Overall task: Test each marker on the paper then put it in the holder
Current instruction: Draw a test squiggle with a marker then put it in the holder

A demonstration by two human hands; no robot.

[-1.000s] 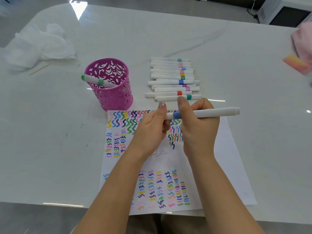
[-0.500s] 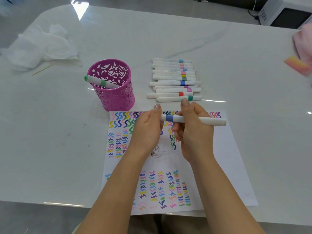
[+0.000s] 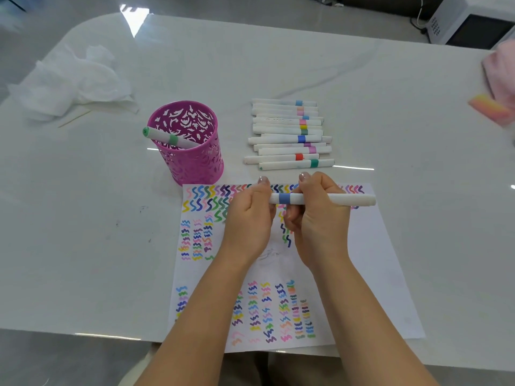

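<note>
A white marker with a blue band (image 3: pixel 334 199) lies level above the paper (image 3: pixel 376 260), held by both hands. My right hand (image 3: pixel 317 215) grips its barrel, and my left hand (image 3: pixel 250 215) grips its left end, where the cap sits hidden in my fingers. The paper carries many coloured squiggles. Beyond it, several white markers (image 3: pixel 289 135) lie in a stack. To the left stands the pink cut-out holder (image 3: pixel 192 160) with one green-banded marker (image 3: pixel 164 137) leaning in it.
Crumpled white tissue (image 3: pixel 72 82) lies at the far left with a thin stick (image 3: pixel 75 118) beside it. A pink cloth (image 3: pixel 498 71) and a pink-orange block (image 3: pixel 487 107) sit at the right edge. A white appliance (image 3: pixel 473 26) stands beyond the table's far right corner.
Both hands and the blue-banded marker have come slightly down and toward me over the paper. The marker has slid leftward through my right hand, so the band sits between my hands.
</note>
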